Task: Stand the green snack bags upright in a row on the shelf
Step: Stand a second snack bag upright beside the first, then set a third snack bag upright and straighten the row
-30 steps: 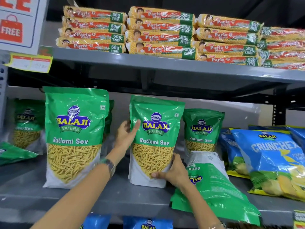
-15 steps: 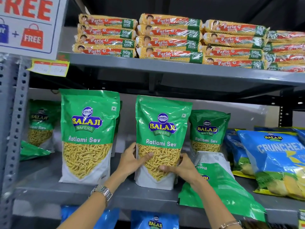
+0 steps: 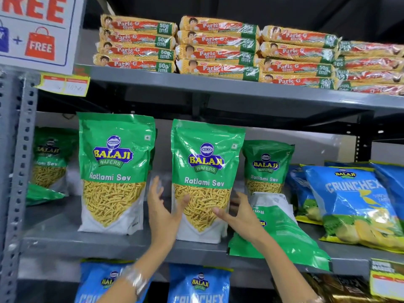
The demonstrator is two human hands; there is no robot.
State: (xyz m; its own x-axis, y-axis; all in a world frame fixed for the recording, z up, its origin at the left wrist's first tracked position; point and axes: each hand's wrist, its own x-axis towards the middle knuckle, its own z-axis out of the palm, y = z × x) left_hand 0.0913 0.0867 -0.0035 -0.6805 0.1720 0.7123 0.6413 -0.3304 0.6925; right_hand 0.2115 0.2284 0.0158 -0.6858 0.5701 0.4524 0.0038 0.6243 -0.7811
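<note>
Two hands flank the middle green bag (image 3: 206, 180), upright at the shelf (image 3: 65, 239) front: left hand (image 3: 162, 212) and right hand (image 3: 240, 217) spread, barely touching. Light, crinkly, slippery film; grip low at the sides. Four bags stand, perhaps two lie flat.

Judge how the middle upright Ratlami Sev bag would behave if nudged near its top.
The middle bag probably tips easily: tall on a narrow base. Its glossy film looks slippery, and likely crumples rather than staying stiff.
</note>
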